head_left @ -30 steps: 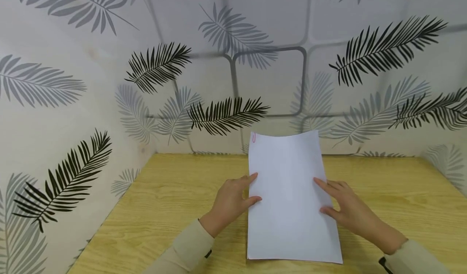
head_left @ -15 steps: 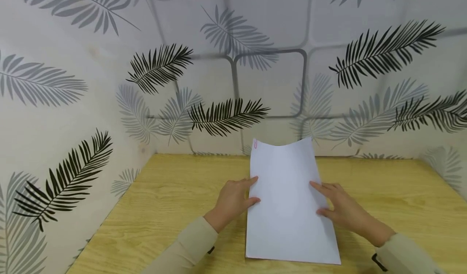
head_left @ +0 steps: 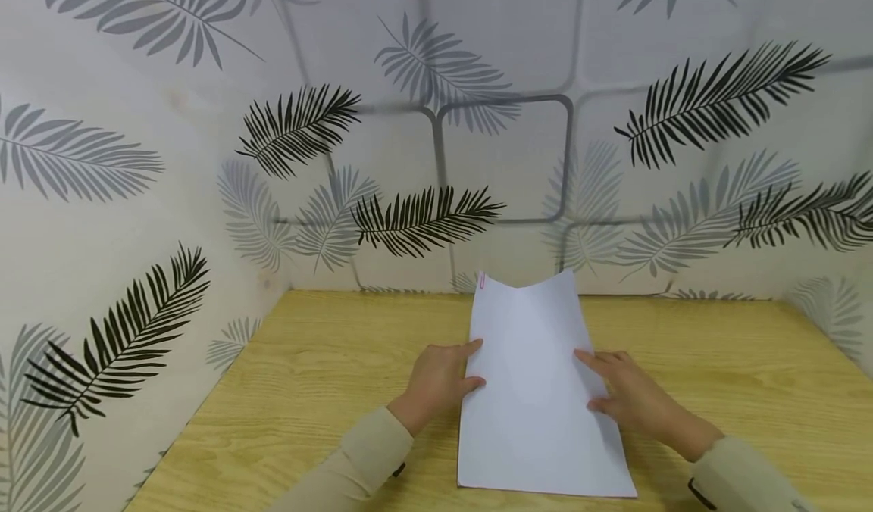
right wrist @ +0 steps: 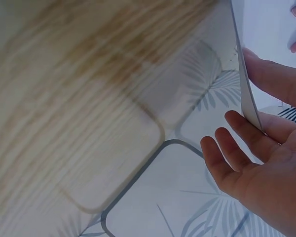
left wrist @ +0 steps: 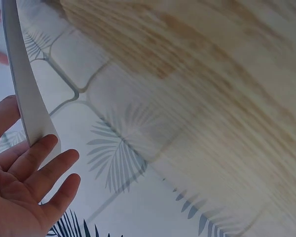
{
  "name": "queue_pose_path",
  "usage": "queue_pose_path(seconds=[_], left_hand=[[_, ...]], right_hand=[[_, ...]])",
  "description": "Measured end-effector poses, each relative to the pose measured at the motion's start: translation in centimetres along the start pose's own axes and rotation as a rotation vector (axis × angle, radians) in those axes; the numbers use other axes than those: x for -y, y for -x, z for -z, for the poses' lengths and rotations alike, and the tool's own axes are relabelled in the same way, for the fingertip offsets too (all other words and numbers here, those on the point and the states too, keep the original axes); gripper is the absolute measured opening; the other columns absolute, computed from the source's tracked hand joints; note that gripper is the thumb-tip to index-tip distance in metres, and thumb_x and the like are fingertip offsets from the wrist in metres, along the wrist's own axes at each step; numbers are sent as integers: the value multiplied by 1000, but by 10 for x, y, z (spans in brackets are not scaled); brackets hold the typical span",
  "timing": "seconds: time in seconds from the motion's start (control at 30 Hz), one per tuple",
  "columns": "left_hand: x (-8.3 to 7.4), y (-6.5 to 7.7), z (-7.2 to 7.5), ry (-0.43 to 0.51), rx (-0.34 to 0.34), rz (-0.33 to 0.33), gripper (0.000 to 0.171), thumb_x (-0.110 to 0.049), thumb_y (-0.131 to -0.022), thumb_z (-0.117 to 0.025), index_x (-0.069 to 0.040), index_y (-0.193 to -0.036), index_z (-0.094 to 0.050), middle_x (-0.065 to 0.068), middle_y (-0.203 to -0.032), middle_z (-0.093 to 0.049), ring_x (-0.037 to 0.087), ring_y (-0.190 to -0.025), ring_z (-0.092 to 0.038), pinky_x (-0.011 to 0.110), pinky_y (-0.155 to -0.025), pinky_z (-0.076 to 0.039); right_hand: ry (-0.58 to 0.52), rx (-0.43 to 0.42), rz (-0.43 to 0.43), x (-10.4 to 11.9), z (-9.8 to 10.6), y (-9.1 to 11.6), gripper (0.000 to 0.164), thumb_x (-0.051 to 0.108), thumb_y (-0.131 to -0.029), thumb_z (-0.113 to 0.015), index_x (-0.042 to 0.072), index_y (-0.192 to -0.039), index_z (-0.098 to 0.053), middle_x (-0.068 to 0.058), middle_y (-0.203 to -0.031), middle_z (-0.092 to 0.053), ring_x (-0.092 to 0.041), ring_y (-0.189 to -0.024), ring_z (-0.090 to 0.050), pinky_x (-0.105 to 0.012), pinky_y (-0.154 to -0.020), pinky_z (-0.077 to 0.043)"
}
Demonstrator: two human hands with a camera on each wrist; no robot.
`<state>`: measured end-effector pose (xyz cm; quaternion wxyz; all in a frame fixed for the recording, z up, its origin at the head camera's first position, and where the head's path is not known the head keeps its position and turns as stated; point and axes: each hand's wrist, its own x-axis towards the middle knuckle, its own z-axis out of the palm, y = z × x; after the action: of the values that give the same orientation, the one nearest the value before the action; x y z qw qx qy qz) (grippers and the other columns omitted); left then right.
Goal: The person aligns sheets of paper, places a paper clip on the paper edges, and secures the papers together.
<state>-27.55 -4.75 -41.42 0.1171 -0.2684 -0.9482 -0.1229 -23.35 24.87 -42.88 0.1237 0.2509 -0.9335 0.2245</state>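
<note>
A stack of white paper (head_left: 532,413) stands tilted over the wooden table, its lower edge toward me and its far edge sagging in the middle. A pink paper clip (head_left: 481,280) sits at its far left corner. My left hand (head_left: 436,383) pinches the left edge, thumb on the front face and fingers behind. On the opposite edge, my right hand (head_left: 634,394) grips the stack the same way. The left wrist view shows the thin side of the paper (left wrist: 27,89) between thumb and fingers. In the right wrist view the paper's edge (right wrist: 246,94) runs between thumb and fingers too.
The light wooden table (head_left: 327,353) spreads to both sides of the paper. Behind it rises a wall (head_left: 505,163) with a leaf pattern, and another patterned wall (head_left: 102,254) borders the table at the left.
The paper's far edge has come lower and its corners closer together, with the sag in the middle deeper. The right hand has shifted left and slightly down; the left hand has moved slightly down.
</note>
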Motion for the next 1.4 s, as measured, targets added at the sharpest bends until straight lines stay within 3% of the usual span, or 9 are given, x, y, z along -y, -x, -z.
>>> queue_pose_path(seconds=[0.13, 0.3, 0.43, 0.53, 0.6, 0.8, 0.93, 1.03, 1.4], left_hand=[[0, -1, -3, -4, 24, 6, 58, -34, -81, -78, -11, -131, -61, 5, -70, -66, 6, -60, -48, 26, -70, -50], [0, 0, -6, 6, 58, 18, 57, -32, -81, -78, -10, -131, -60, -3, -51, -45, 6, -54, -32, 33, -77, -49], [0, 0, -9, -18, 81, 18, 57, -33, -82, -77, -10, -130, -61, -1, -58, -52, 8, -59, -42, 37, -84, -48], [-1, 0, -10, -43, 74, 12, 56, -34, -81, -78, -10, -129, -62, 5, -79, -69, 11, -72, -60, 38, -85, -49], [-1, 0, -10, -50, 71, 9, 56, -34, -80, -78, -9, -128, -63, 7, -85, -71, 13, -79, -63, 38, -85, -49], [-3, 0, -11, -52, 93, 6, 55, -32, -80, -78, -9, -128, -63, -1, -55, -53, 16, -77, -62, 36, -83, -48], [-4, 0, -12, -72, 104, 9, 55, -32, -79, -79, -9, -126, -64, 3, -79, -71, 23, -91, -66, 35, -82, -48], [-6, 0, -12, -94, 114, 7, 54, -33, -78, -80, -9, -125, -65, 6, -104, -72, 24, -97, -66, 34, -83, -49], [-8, -3, -19, -101, 138, 43, 48, -30, -77, -81, -13, -120, -69, 3, -111, -70, 24, -100, -65, 35, -83, -51]], right_hand=[[19, 14, -3, -2, -4, -1, 70, 2, -70, -83, -11, -131, -50, -29, -120, -58, -43, -108, -52, -54, -89, -46], [24, 40, 7, -4, -7, -1, 69, 2, -71, -82, -12, -130, -51, -29, -121, -58, -43, -108, -52, -53, -89, -46], [19, 61, 20, -5, -9, -1, 67, 3, -71, -82, -12, -129, -52, -29, -121, -58, -44, -109, -52, -53, -88, -46], [15, 75, 14, -6, -10, -2, 67, 3, -72, -82, -12, -130, -51, -29, -122, -57, -44, -110, -51, -53, -88, -46], [11, 80, 13, -7, -10, -2, 67, 2, -72, -82, -12, -130, -51, -29, -122, -57, -44, -111, -50, -52, -88, -47], [-18, 94, 14, -6, -11, -1, 66, 3, -72, -82, -11, -128, -52, -26, -121, -59, -41, -108, -51, -48, -83, -48], [-26, 104, 8, -6, -12, 0, 65, 4, -71, -82, -10, -128, -53, -24, -121, -60, -36, -104, -52, -43, -80, -48], [-22, 113, -2, -6, -13, 0, 65, 5, -71, -83, -10, -127, -54, -23, -122, -60, -33, -103, -52, -40, -78, -48], [20, 121, -10, -5, -13, -1, 59, 5, -71, -83, -11, -122, -58, -24, -114, -58, -34, -98, -54, -44, -79, -49]])
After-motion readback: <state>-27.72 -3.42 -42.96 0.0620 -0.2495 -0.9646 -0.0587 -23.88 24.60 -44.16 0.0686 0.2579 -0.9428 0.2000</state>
